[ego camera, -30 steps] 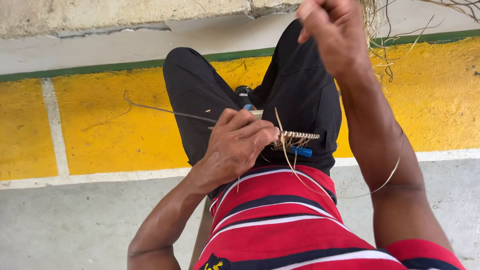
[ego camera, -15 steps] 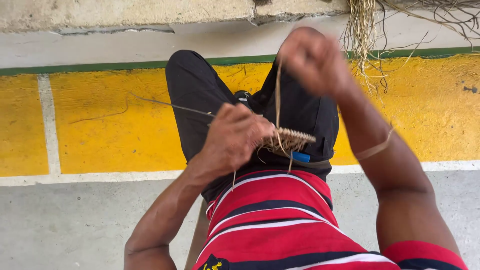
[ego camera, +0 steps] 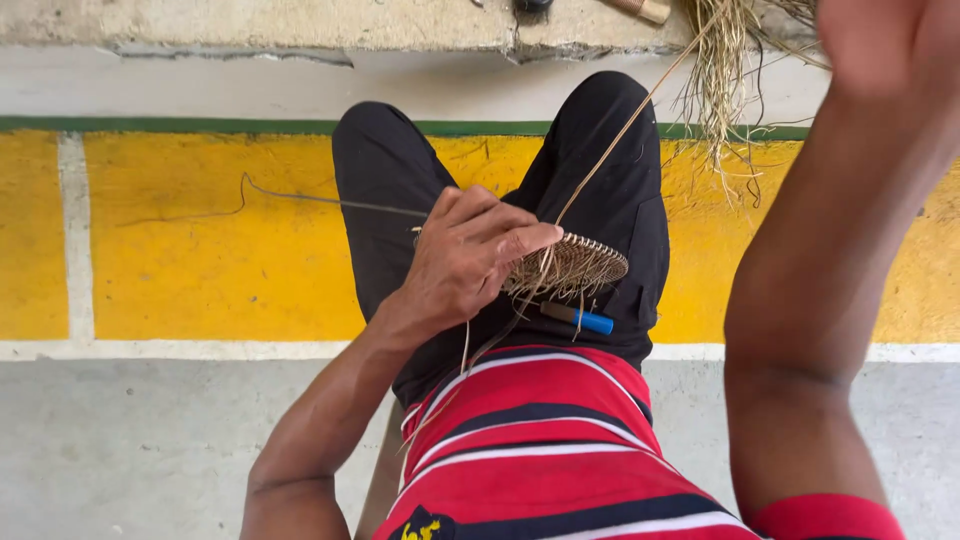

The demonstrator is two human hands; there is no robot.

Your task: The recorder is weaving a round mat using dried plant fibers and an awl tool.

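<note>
Since half a second ago the right hand [ego camera: 885, 40] has swung up and out to the top right corner, drawing a long pale strand [ego camera: 625, 130] taut behind it, where earlier it was bunched just above the weaving. That weaving, a small round woven disc [ego camera: 575, 265] of pale fibre, sits on the lap between the two black-trousered thighs [ego camera: 385, 190]. It has not shifted.

At the disc's near edge, the left hand [ego camera: 465, 260] is closed on it, fingers [ego camera: 520, 240] curled over the rim and pinching the coil where the strand runs in. The right hand is blurred and partly cut off by the frame, so I cannot tell how far it is closed, though the strand seems to lead to it.

Just below the disc a thin tool with a blue end [ego camera: 580, 319] lies on the lap. Left of the disc a dark stiff stem [ego camera: 320, 198] juts out over the yellow painted floor band [ego camera: 200, 260]. Above and right of the disc a loose bundle of dry fibres [ego camera: 720, 80] hangs by the concrete ledge [ego camera: 300, 25]. Below the disc is a shirt [ego camera: 540, 440] striped red, white and dark.
</note>
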